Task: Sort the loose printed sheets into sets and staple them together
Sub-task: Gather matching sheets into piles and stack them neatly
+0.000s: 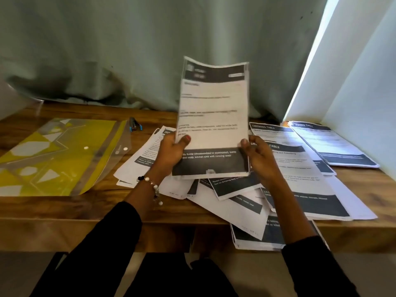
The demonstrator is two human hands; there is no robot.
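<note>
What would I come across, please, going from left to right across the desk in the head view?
Yellow plastic folder → stapler → left hand → held sheets → right hand → stack of sheets by the right wall.

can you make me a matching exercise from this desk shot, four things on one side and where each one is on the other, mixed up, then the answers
Things:
1. stapler
2. yellow plastic folder
3. held sheets
4. beaded bracelet

Places:
A. raised upright between the left hand and the right hand
B. flat on the left part of the wooden table
C. around the left wrist
D. on the table near the curtain, just past the folder's far right corner

Pairs: 1-D, 2-B, 3-A, 4-C
</note>
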